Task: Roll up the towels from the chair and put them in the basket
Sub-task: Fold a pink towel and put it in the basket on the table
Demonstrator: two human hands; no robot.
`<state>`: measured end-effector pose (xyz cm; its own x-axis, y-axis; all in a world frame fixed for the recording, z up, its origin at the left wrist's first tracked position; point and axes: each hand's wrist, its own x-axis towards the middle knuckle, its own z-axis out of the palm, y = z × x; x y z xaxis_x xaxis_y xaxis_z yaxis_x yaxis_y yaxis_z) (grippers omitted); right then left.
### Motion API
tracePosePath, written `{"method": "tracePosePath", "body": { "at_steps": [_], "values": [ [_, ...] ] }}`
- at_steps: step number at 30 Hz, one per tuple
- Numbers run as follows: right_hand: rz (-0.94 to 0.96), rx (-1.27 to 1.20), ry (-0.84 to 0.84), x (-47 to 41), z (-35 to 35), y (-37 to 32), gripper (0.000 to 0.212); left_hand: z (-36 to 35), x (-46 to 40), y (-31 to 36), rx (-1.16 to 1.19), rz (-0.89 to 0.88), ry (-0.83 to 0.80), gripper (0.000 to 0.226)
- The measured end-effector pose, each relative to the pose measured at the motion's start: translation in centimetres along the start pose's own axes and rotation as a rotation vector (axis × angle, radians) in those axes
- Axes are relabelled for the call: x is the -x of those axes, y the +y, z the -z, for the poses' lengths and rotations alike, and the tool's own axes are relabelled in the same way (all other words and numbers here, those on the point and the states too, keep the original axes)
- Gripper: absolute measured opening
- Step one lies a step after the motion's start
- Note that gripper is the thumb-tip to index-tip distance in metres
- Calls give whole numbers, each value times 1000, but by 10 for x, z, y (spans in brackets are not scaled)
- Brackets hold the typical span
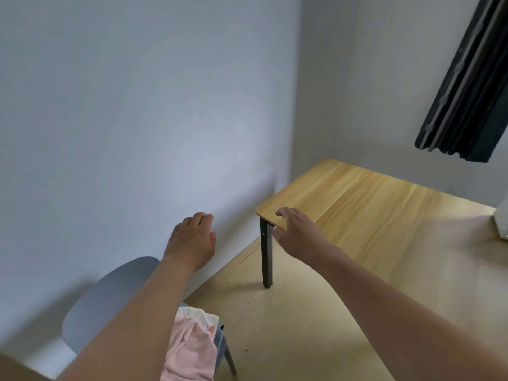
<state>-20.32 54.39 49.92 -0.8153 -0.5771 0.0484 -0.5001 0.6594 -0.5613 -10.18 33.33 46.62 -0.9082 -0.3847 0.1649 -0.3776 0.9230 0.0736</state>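
Both hands reach out with loose fingers, holding nothing: left hand [192,240], right hand [295,232]. Pink towels [189,350], perhaps two, lie on the chair [104,303] at 7 o'clock.

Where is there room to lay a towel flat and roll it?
The wooden table is bare from its near corner by the right hand across to the white thing at its right edge. The floor between table leg and chair is open too. The chair seat is crowded with pink towels.
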Motion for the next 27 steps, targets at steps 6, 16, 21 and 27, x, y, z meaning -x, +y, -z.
{"method": "tracePosePath", "body": {
  "at_steps": [6, 16, 21, 27],
  "values": [
    [-61, -22, -37, -30, -50, -22, 45, -24, -9, -50, 12, -26, -65, 41],
    [-168, -102, -137, -73, -181, -83, 47, -72, -28, -213, -13, 13, -296, 39],
    [-317, -84, -136, -97, -271, -102, 45, -142, -50, -284, 122, -39, -403, 34],
    [-498, -37, -239, -117, -400, -59, 43, -280, -51, -324, 399, 55, -564, 30]
  ]
}}
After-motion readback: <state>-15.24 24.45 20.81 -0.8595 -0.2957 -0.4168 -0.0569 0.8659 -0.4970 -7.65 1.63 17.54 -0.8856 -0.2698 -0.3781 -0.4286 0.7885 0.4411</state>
